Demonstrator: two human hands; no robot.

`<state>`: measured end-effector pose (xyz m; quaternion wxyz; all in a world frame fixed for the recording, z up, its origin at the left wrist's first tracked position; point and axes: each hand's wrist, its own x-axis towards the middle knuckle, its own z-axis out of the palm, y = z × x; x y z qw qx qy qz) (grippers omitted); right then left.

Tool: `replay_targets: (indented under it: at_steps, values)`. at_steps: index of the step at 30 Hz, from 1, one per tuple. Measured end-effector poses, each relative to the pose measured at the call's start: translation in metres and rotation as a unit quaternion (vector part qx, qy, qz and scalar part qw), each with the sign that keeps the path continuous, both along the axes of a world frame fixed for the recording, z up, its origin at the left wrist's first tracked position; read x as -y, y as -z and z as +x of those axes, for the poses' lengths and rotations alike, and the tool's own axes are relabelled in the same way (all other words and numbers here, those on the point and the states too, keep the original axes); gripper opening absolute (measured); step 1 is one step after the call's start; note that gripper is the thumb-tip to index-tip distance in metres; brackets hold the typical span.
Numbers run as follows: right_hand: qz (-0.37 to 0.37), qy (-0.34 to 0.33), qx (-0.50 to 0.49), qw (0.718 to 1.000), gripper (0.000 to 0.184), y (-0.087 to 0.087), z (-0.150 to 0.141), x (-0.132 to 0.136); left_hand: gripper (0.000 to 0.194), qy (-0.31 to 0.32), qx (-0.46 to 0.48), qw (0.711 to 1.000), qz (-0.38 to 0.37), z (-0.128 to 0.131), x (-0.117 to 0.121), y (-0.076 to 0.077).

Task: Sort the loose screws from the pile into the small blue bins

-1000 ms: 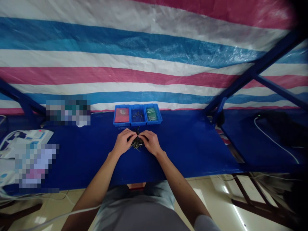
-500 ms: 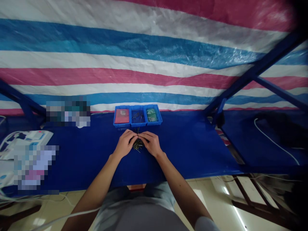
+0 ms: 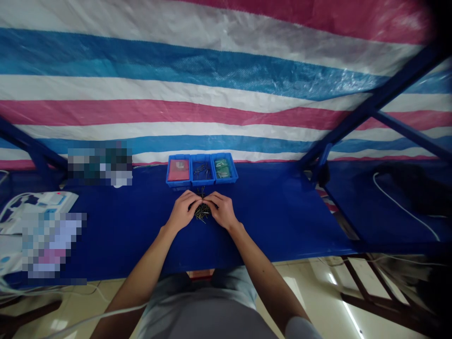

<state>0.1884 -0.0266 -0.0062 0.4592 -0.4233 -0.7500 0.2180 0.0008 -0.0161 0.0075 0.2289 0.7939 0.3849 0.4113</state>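
A small pile of thin dark metal screws or nails [image 3: 202,213] lies on the blue tabletop [image 3: 282,212], just in front of a row of blue plastic bins. My left hand [image 3: 182,212] and my right hand [image 3: 222,212] curve around the pile from either side. Their fingertips nearly meet above it, hiding its upper part. The middle bin [image 3: 202,182] holds similar dark pieces. The left bin [image 3: 178,184] holds something flat and red, and the right bin [image 3: 231,175] holds green items.
Blurred objects stand at the table's far left [image 3: 100,165], and white packaging [image 3: 42,205] lies at the near left. A striped tarpaulin [image 3: 226,80] hangs behind, with blue steel frame bars [image 3: 370,106] to the right. A white cable [image 3: 402,209] runs across a dark surface at right.
The pile looks tighter than a second ago, with fewer pieces spread out on its left. My hands have drawn slightly closer around it.
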Motion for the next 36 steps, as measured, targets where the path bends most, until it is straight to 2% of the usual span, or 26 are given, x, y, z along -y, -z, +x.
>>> replay_targets:
  at_steps: [13,20,23,25,29,36]
  values:
    - [-0.034,0.028,0.135,0.990,0.040,-0.010,-0.002,0.002,0.017,0.011,0.011,1.000,0.014,0.000,-0.002,0.002]
    - [-0.048,0.057,0.144,0.987,0.050,-0.003,-0.002,0.000,0.017,0.015,0.005,1.000,0.016,0.000,-0.002,0.002]
    - [-0.054,0.046,0.129,0.989,0.053,-0.004,0.000,0.001,0.019,0.010,0.003,1.000,0.005,0.000,-0.001,0.001]
    - [-0.052,0.032,0.107,0.992,0.048,-0.007,0.001,0.002,0.021,0.000,0.002,1.000,-0.006,0.000,-0.001,0.000]
    - [-0.031,0.000,0.073,0.997,0.026,-0.011,0.002,0.004,0.023,-0.012,0.000,1.000,-0.018,-0.001,0.000,0.000]
    - [-0.018,-0.017,0.078,0.997,0.025,-0.005,0.001,0.001,0.023,-0.008,-0.006,1.000,-0.026,0.000,0.000,-0.002]
